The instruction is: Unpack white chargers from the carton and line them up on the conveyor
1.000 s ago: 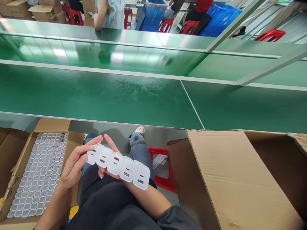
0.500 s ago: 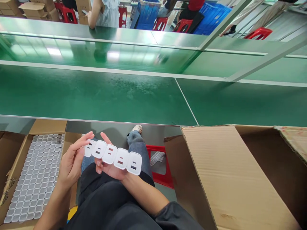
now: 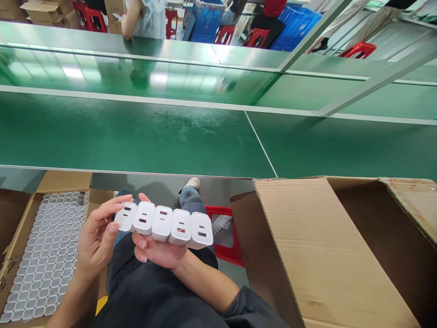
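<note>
A row of several white USB wall chargers point(image 3: 162, 222) lies side by side above my lap, their port faces turned up toward me. Each face has two slots, and one shows an orange-brown tint inside. My right hand point(image 3: 160, 252) supports the row from below, its fingers curled round the chargers and partly hidden by them. At the row's left end, my left hand point(image 3: 97, 237) grips the outermost charger between thumb and fingers. To the left, an open cardboard box point(image 3: 64, 180) holds many similar white pieces point(image 3: 51, 255) in tight rows.
A green worktable point(image 3: 136, 136) with a pale metal frame point(image 3: 300, 111) runs across in front. On the right stands a large open cardboard carton point(image 3: 327, 250), with a red stool point(image 3: 225, 248) beside it. Across the table are a person in a light top point(image 3: 146, 20) and blue crates point(image 3: 295, 27).
The row of chargers has tilted, so their sides now show below the port faces, and its right end has shifted slightly right. Both hands still hold it.
</note>
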`<state>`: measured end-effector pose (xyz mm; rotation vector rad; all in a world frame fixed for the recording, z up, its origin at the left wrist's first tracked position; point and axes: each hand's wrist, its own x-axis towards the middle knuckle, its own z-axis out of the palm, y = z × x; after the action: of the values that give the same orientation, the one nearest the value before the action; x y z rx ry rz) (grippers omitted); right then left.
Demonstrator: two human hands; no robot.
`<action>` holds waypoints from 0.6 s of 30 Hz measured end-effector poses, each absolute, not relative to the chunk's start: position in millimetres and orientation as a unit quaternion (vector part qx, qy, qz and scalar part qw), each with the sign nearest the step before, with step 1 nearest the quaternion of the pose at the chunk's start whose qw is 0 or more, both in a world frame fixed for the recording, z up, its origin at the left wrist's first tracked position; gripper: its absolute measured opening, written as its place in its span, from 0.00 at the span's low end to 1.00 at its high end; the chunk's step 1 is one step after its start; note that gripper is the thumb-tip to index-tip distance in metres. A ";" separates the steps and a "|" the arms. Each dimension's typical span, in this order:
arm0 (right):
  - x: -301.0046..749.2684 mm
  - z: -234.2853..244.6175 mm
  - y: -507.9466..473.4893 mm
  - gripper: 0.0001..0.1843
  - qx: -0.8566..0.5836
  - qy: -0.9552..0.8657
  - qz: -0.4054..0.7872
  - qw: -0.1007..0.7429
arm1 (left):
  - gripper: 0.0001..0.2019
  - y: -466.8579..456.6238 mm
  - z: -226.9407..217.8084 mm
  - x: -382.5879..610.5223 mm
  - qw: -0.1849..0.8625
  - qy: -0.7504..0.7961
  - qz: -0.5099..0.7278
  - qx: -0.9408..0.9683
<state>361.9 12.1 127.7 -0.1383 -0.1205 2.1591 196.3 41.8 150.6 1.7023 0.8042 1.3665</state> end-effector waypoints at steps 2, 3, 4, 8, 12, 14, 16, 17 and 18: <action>360.9 129.8 10.0 0.50 -0.056 -0.041 0.882 0.466 | 0.14 40.7 152.4 195.4 0.397 0.315 0.543 0.669; 360.4 130.5 9.1 0.49 -0.056 -0.040 0.883 0.464 | 0.14 40.2 152.9 194.9 0.400 0.314 0.544 0.668; 359.8 130.8 8.4 0.49 -0.056 -0.039 0.883 0.464 | 0.14 39.7 153.4 194.5 0.402 0.311 0.546 0.666; 357.9 129.2 6.3 0.51 -0.050 -0.042 0.889 0.454 | 0.15 38.0 154.2 193.1 0.407 0.294 0.553 0.665; 356.8 126.4 5.7 0.56 -0.043 -0.049 0.890 0.452 | 0.16 35.3 155.3 191.8 0.411 0.285 0.555 0.665; 356.8 126.3 6.2 0.56 -0.046 -0.056 0.893 0.445 | 0.17 33.6 156.2 191.3 0.415 0.288 0.556 0.660; 357.1 126.7 7.0 0.54 -0.049 -0.067 0.898 0.432 | 0.17 32.3 157.1 191.3 0.418 0.289 0.556 0.658; 357.3 126.9 7.4 0.54 -0.052 -0.073 0.899 0.428 | 0.17 31.9 157.5 191.5 0.419 0.287 0.556 0.658; 357.4 127.0 7.8 0.54 -0.057 -0.077 0.899 0.426 | 0.17 31.7 157.9 191.8 0.420 0.284 0.556 0.659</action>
<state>357.4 7.8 127.0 -0.1421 -0.1927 2.2480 191.8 31.7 157.9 1.6520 0.7110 1.3945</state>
